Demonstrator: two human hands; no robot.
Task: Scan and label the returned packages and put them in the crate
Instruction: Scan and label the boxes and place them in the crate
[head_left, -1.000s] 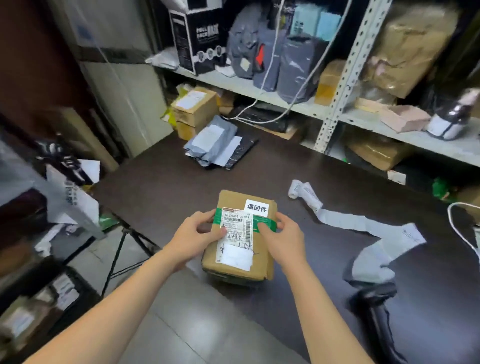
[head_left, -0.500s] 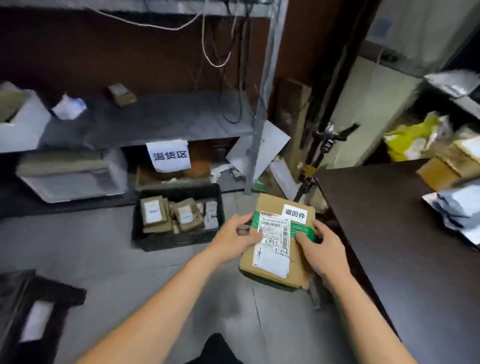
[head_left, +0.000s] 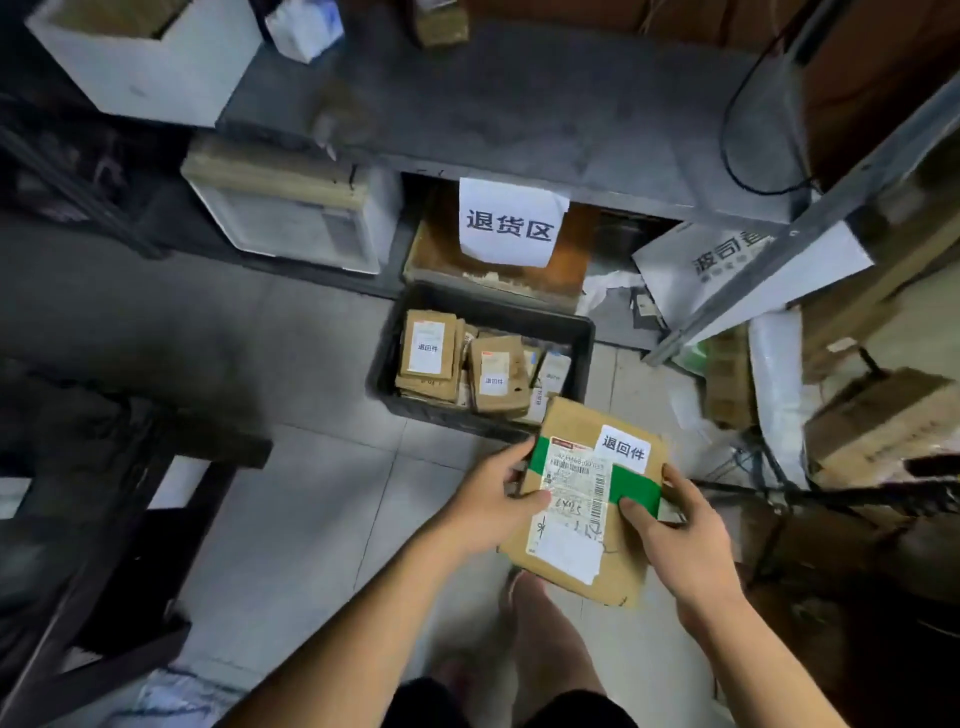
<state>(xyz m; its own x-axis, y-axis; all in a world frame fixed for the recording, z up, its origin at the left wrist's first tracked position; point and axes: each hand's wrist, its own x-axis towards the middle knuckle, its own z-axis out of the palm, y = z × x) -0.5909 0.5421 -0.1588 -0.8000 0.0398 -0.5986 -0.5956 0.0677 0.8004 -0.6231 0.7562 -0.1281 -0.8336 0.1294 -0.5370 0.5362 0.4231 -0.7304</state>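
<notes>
I hold a brown cardboard package (head_left: 576, 540) with both hands above the tiled floor. It carries a barcode label, a band of green tape and a white sticker with Chinese characters. My left hand (head_left: 493, 499) grips its left edge and my right hand (head_left: 675, 530) grips its right edge, thumb on the green tape. Just beyond it, on the floor, sits a black crate (head_left: 582, 332) holding several labelled cardboard packages (head_left: 428, 348). The package's far corner overlaps the crate's near right corner in view.
A grey shelf (head_left: 519, 119) runs above the crate, with a white paper sign (head_left: 511, 223) hanging from its edge. White boxes (head_left: 291, 218) stand to the left, a dark frame (head_left: 130, 493) at lower left, and cartons (head_left: 883, 421) and cables at right.
My view swung from the dark table down to the floor and came closer to the crate. The package stays gripped in both hands and has moved toward the crate.
</notes>
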